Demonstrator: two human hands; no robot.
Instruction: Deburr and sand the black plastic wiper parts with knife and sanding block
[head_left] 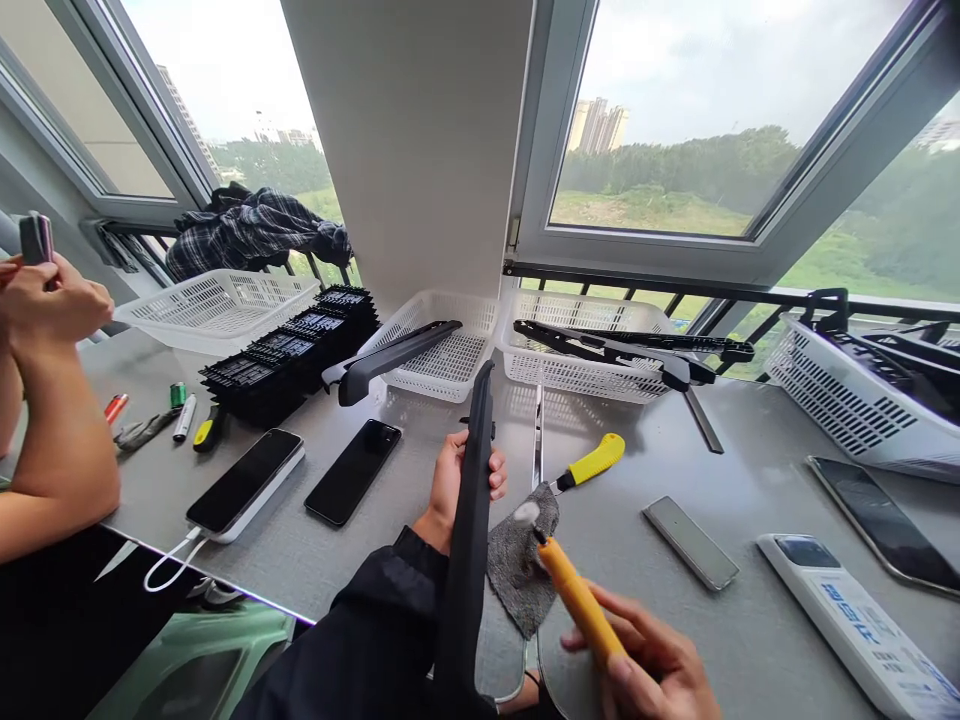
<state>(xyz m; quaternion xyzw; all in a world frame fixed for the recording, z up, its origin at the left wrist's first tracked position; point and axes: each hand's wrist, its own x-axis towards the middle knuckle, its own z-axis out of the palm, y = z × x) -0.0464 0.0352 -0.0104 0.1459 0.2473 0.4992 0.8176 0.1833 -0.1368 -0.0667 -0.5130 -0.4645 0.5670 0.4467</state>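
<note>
My left hand [459, 487] is wrapped round a long black wiper blade [471, 520] that stands tilted up from my lap toward the window. My right hand [651, 668] grips an orange-handled tool [576, 596] whose white tip points at a grey cloth [521, 566] lying on the metal table [375, 560]. A yellow-handled knife [592, 461] rests just past the cloth, beside a thin metal strip [538, 440].
White baskets [439, 380] [581, 375] [217, 310] at the back hold wiper arms [390, 360]; black parts are stacked [289, 355] left of them. Phones [352, 470] [244, 482], remotes [855, 625] and a grey bar [690, 542] lie around. Another person's arms [52, 400] are at left.
</note>
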